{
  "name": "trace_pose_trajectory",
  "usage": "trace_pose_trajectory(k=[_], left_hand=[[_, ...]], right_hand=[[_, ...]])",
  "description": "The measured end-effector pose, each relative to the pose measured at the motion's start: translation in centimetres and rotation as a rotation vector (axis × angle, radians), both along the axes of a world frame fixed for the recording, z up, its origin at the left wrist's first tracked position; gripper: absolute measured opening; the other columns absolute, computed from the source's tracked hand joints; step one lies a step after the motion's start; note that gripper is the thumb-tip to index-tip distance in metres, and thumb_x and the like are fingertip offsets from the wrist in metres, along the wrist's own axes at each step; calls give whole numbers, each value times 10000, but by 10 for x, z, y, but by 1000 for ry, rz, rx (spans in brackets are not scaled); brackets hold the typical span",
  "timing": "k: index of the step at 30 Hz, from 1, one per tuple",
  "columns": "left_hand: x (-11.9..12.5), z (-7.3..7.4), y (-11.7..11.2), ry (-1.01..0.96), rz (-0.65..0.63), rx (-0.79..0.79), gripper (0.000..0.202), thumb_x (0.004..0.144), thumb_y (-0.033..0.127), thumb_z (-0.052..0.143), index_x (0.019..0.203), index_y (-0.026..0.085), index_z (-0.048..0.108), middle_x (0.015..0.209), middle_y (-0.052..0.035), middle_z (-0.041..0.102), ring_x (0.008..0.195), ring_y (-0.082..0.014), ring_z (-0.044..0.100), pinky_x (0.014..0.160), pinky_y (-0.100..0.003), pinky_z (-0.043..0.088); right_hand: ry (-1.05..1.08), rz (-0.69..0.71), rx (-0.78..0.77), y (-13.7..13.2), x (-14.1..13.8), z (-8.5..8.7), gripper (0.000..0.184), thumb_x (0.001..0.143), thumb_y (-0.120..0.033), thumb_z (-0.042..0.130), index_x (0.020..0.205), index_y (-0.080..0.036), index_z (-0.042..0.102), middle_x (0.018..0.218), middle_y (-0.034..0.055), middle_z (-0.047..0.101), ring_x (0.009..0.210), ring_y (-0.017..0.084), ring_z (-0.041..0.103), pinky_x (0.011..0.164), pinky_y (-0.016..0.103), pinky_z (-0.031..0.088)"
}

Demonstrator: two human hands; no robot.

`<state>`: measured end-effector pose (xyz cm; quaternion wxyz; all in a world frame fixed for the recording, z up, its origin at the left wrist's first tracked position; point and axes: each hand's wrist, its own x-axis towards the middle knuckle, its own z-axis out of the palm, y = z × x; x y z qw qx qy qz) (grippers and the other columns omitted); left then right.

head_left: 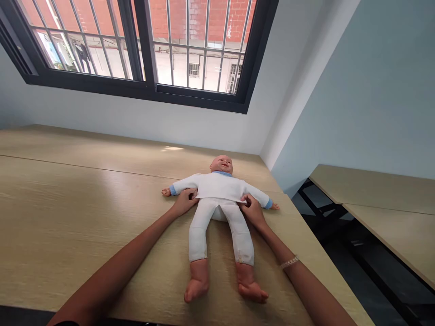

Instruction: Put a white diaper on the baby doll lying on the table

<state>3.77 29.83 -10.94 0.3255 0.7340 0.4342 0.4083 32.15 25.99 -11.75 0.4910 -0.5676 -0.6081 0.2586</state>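
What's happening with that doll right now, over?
Left hand, right hand: each pinching the shirt hem. Doll: face up, arms spread. Nothing visibly blocking either hand.

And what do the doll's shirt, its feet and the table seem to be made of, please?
Shirt: probably matte cloth, by its soft creases and thin hem.
Feet: likely vinyl or similar plastic, smooth with a faint sheen and moulded toes.
Table: wood or wood-look laminate, satin, by its pale grain and soft reflections.
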Motion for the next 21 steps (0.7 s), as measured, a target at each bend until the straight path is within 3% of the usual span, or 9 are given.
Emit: trace_pose_trajectory(k=[5, 9, 13, 15, 18, 21], left_hand=[[-16, 12, 1, 97, -133, -57, 274, 695, 363, 580, 600, 204, 379, 623, 27, 468, 645, -136, 407, 617, -255, 329], [-30, 44, -10, 176, -155, -113, 266, 712, 390, 613, 651, 193, 445, 682, 10, 539, 661, -147, 467, 629, -258, 370], [-39, 93, -55, 253, -44, -33, 187, 834, 374, 560, 786, 197, 519, 839, -5, 616, 789, -178, 546, 729, -290, 416], [-37, 106, -87, 212, -2, 58, 184, 896, 382, 513, 869, 203, 545, 921, -17, 627, 889, -192, 573, 832, -319, 429], [-31, 101, -136, 199, -18, 23, 198, 924, 391, 499, 918, 205, 567, 978, -34, 634, 957, -206, 583, 881, -327, 433], [-36, 77, -183, 153, -26, -123, 222, 958, 388, 463, 908, 213, 590, 952, -38, 645, 918, -199, 602, 843, -310, 457]], right_hand=[[98, 285, -171, 3, 26, 11, 479, 689, -555, 722, 898, -166, 536, 660, -37, 505, 593, 117, 429, 584, 233, 331], [153, 208, -132, -15, 39, 42, 543, 711, -589, 755, 986, -168, 551, 615, -52, 469, 575, 114, 419, 566, 228, 342], [180, 206, -23, -64, 36, 76, 380, 831, -505, 707, 989, -188, 568, 680, -35, 476, 624, 111, 466, 603, 219, 400], [124, 242, -24, -99, 30, 85, 309, 873, -478, 673, 979, -202, 582, 706, -25, 499, 638, 112, 494, 628, 217, 428], [-98, 207, -75, -155, 20, 85, 250, 890, -458, 651, 947, -215, 637, 772, 11, 586, 725, 143, 572, 710, 233, 483], [-185, 143, -97, -213, 16, 76, 226, 874, -462, 651, 838, -240, 674, 791, 31, 647, 757, 182, 631, 695, 250, 522]])
